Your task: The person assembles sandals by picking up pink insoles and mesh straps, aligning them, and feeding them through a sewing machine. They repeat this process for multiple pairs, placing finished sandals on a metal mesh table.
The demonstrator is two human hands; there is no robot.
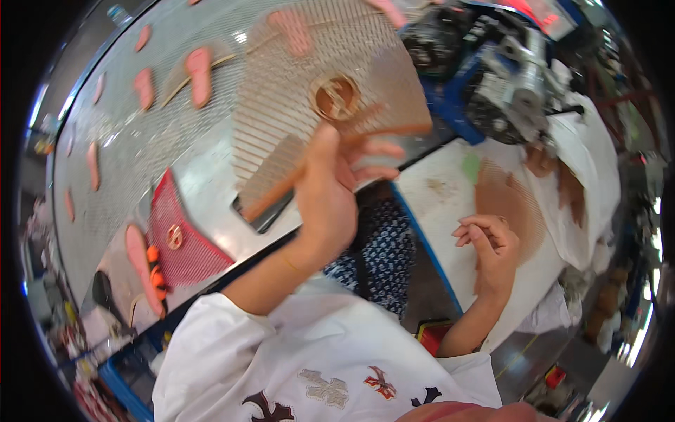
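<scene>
My left hand (334, 186) reaches over a brown strip (271, 200) along the near edge of a tan striped translucent panel (274, 119). The fingers are stretched and apart, though smeared by motion; I see no firm grip on the strip. On that panel is a round brown patch with a pale rim (335, 97). Part of a dark flat phone-like object (266, 221) shows under the strip. To the right, my right hand (496, 243) hovers by a brown mesh piece (517, 211), fingers loosely curled and apart, with nothing visible in them.
Pink sole-shaped pieces (199, 76) lie on the table's clear ribbed sheet (225, 56). A red mesh piece (179, 239) is at the left. A machine with a blue base (450, 105) stands at the back right, beside a white side table (436, 204) and white bag (590, 169).
</scene>
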